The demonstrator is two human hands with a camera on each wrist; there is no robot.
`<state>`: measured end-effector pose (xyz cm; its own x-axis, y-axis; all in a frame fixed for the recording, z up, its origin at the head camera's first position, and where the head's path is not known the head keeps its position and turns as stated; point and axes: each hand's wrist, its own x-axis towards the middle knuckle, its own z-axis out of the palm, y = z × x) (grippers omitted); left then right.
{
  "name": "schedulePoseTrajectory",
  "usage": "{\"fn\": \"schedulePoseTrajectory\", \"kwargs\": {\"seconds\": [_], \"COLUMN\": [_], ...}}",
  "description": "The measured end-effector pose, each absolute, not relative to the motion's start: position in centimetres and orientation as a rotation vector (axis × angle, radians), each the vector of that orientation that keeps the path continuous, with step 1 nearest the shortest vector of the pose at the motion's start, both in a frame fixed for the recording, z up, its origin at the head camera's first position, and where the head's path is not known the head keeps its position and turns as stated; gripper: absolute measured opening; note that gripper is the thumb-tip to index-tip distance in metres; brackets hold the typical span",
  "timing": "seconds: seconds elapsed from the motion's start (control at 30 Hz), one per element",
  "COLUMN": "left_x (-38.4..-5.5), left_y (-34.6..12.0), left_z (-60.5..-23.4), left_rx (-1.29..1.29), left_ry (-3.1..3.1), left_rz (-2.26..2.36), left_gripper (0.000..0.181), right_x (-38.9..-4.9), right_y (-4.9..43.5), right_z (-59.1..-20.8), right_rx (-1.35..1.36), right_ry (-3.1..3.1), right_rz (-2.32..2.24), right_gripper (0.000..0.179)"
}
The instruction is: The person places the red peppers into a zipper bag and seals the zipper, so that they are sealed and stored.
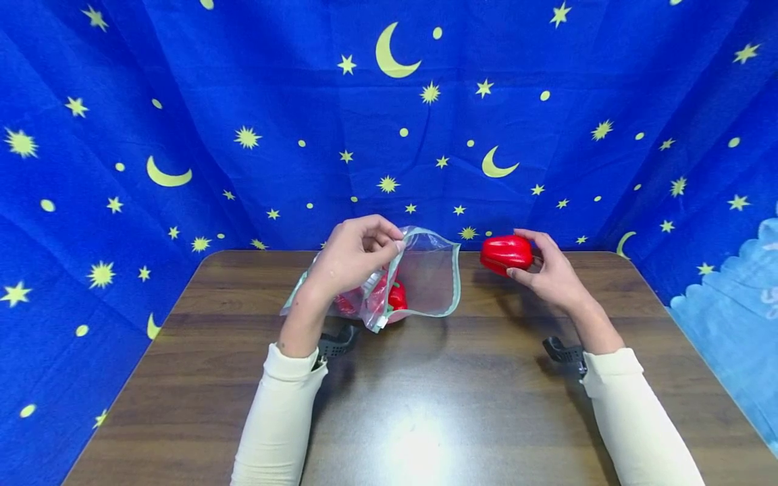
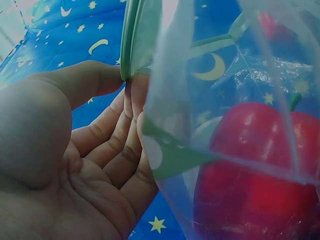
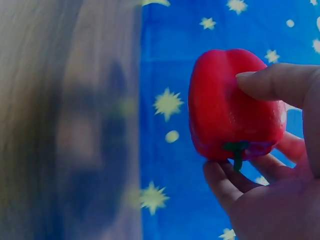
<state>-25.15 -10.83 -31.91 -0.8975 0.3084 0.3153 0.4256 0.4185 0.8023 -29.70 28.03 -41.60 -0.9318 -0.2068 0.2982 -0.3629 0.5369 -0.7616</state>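
Note:
Between its thumb and fingertips, my left hand point(image 1: 349, 256) pinches the rim of a clear zip bag point(image 1: 430, 280) with a pale green edge. The bag's mouth gapes toward the right. A red bell pepper point(image 2: 250, 145) with a green stem shows through the plastic in the left wrist view, and more red point(image 2: 275, 25) appears at that view's upper right. My right hand point(image 1: 552, 275) grips another glossy red bell pepper point(image 1: 504, 254), right of the bag. In the right wrist view, the thumb lies across this pepper point(image 3: 220, 105), its green stem pointing down.
Both hands are over a brown wood-grain table point(image 1: 486, 418). Behind it hangs a blue cloth point(image 1: 292, 81) with yellow moons and stars. A lighter blue cloth point(image 1: 729, 317) hangs at the right. Dark straps point(image 1: 562, 351) are on the wrists, by the cream sleeves.

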Motion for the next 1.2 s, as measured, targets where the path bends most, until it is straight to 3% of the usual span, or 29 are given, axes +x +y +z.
{"fn": "schedulePoseTrajectory", "kwargs": {"seconds": [0.57, 1.2], "left_x": [-25.1, -25.0], "left_y": [-11.0, -10.8], "left_z": [-31.9, -31.9], "left_rx": [-0.672, -0.657], "left_ry": [-2.532, -2.553], "left_rz": [-1.501, -1.493], "left_gripper": [0.009, 0.009], "right_x": [-26.4, -23.4], "right_y": [25.2, 22.9], "right_z": [-36.2, -33.8], "right_rx": [0.654, 1.003], "right_ry": [-2.524, -2.352], "right_rz": [1.300, 1.272], "right_gripper": [0.078, 0.082]}}
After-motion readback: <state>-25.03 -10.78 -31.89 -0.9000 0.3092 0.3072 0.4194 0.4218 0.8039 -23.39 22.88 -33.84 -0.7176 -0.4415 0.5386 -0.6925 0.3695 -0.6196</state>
